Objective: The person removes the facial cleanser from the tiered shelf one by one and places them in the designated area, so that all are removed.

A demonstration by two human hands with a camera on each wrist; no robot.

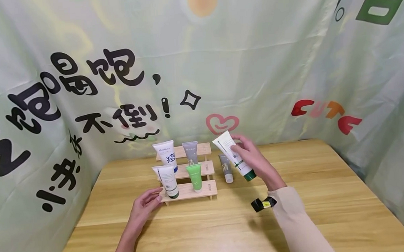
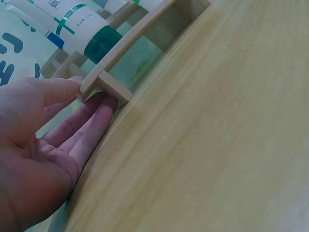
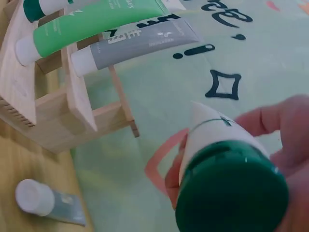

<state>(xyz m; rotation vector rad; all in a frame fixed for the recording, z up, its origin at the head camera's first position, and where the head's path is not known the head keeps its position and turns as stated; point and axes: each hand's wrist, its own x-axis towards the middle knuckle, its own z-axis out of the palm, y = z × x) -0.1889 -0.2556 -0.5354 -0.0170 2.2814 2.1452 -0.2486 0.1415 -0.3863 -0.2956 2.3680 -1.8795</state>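
Note:
My left hand (image 1: 144, 207) grips the left end of the front step of a wooden tiered rack (image 1: 188, 195), thumb on top and fingers curled beneath. My right hand (image 1: 255, 157) holds a white tube (image 1: 229, 145) with a dark green cap, tilted in the air right of the rack; its cap (image 3: 231, 188) faces the right wrist camera. A similar white tube (image 1: 167, 179) and a small green tube (image 1: 195, 176) stand on the front step. Behind them are a white tube with blue lettering (image 1: 164, 150) and a grey tube (image 1: 190, 151), their lower parts partly hidden.
Another grey tube (image 1: 226, 166) with a white cap lies on the wooden table (image 1: 315, 200), right of the rack and near the held tube. A printed cloth backdrop (image 1: 253, 62) hangs behind the table and along its sides.

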